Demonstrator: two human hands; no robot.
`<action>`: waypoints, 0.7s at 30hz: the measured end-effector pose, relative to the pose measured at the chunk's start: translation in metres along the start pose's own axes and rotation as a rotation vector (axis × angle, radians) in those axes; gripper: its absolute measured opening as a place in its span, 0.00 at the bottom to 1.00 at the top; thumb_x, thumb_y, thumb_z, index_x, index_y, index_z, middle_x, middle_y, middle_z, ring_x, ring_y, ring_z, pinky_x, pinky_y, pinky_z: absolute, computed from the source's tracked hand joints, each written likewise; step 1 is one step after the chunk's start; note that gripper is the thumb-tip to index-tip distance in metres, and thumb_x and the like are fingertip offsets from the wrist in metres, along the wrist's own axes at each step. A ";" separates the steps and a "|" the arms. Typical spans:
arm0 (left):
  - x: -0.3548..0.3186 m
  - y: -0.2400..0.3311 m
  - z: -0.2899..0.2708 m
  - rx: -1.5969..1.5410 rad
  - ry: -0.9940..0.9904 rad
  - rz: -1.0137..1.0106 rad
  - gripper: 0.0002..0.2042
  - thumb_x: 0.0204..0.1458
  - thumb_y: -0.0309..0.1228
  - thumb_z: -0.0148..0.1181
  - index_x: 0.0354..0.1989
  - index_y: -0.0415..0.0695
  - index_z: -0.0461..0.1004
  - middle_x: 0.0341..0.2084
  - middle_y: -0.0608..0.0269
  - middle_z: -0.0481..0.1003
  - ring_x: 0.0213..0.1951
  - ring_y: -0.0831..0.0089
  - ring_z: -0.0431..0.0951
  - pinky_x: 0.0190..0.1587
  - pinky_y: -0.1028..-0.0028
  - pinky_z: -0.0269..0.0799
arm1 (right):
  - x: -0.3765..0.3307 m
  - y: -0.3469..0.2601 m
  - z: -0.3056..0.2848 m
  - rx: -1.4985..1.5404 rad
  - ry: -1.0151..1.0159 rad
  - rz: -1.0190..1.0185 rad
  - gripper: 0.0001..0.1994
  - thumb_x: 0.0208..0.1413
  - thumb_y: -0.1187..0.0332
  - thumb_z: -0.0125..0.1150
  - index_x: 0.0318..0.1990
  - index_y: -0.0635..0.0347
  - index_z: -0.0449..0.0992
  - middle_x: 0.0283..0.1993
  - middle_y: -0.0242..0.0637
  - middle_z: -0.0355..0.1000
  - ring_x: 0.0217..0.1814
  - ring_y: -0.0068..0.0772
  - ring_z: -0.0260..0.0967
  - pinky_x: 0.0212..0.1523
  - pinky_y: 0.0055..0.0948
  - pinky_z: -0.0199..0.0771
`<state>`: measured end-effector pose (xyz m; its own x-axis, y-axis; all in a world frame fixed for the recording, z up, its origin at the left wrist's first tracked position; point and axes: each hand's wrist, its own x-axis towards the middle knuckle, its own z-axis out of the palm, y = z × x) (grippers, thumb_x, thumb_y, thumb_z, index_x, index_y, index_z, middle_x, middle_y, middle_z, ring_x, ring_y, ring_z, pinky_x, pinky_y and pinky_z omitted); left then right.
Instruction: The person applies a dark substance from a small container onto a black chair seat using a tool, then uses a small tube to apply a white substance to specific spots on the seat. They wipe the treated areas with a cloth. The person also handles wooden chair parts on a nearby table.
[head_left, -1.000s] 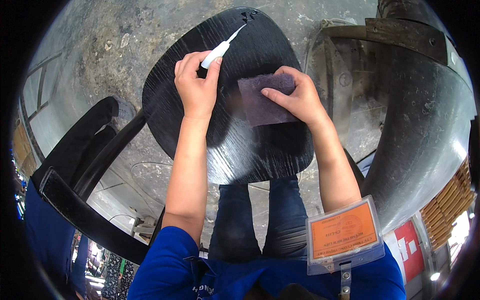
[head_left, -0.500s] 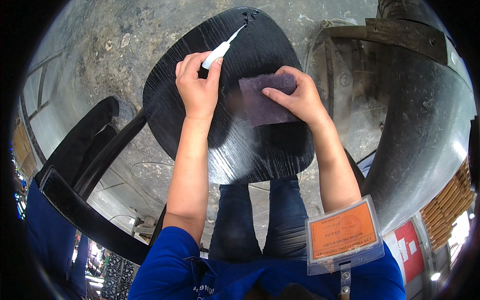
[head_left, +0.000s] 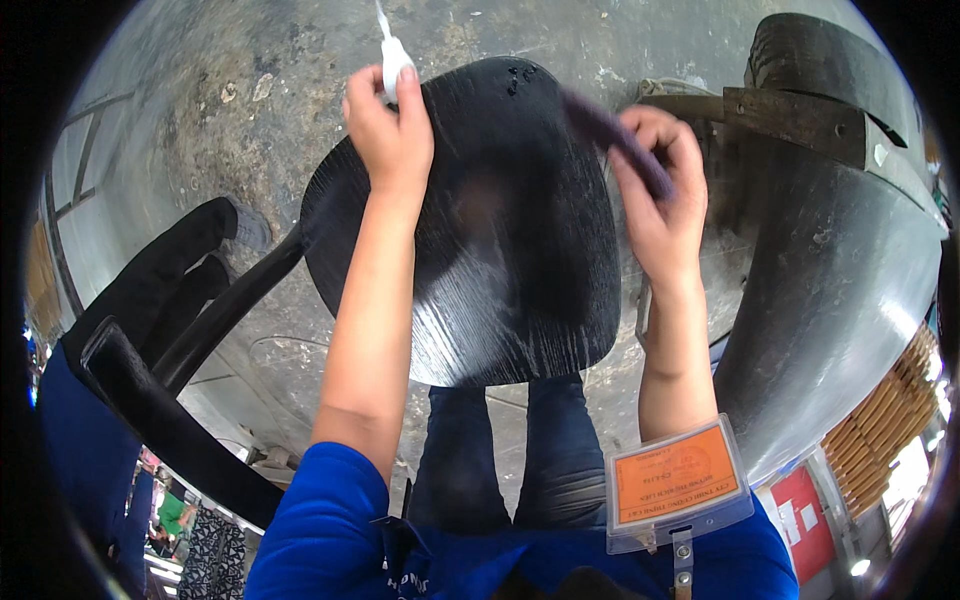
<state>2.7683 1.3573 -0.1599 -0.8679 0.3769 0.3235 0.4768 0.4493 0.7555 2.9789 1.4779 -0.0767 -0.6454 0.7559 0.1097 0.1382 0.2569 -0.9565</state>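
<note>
A black wood-grained chair seat [head_left: 500,240] lies in front of me, with small wet-looking dark spots [head_left: 517,80] near its far edge. My left hand [head_left: 390,130] grips a small white bottle [head_left: 397,70] with a long thin nozzle that points away, above the seat's far left edge. To the right, my right hand [head_left: 665,190] pinches a dark purple abrasive pad [head_left: 640,155]. The pad is tilted on edge and its far end is blurred beside the seat's far right edge; whether it touches the seat I cannot tell.
A black curved chair frame [head_left: 190,420] stands at the left, by another person's dark-clothed leg [head_left: 160,260]. Large grey curved metal equipment [head_left: 830,270] fills the right side. Stacked wooden pieces [head_left: 885,430] show at the far right. An orange badge [head_left: 675,475] hangs from my chest.
The bottle has moved away and left, its nozzle lifted off the spots. My right hand has swung right and outward, turning the pad from flat to on edge. The seat appears lower in view.
</note>
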 end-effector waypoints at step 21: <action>0.011 0.008 0.026 0.288 -0.158 -0.027 0.14 0.56 0.40 0.52 0.42 0.42 0.64 0.18 0.53 0.76 0.22 0.51 0.77 0.32 0.57 0.67 | 0.004 0.026 0.092 -1.007 -0.203 -0.029 0.31 0.54 0.55 0.61 0.66 0.46 0.62 0.72 0.25 0.52 0.75 0.53 0.41 0.65 0.70 0.41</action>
<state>2.7662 1.3862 -0.1650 -0.8590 0.4730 0.1959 0.4935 0.6631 0.5628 2.9110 1.4326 -0.1256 -0.7605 0.6493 -0.0079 0.6263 0.7302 -0.2730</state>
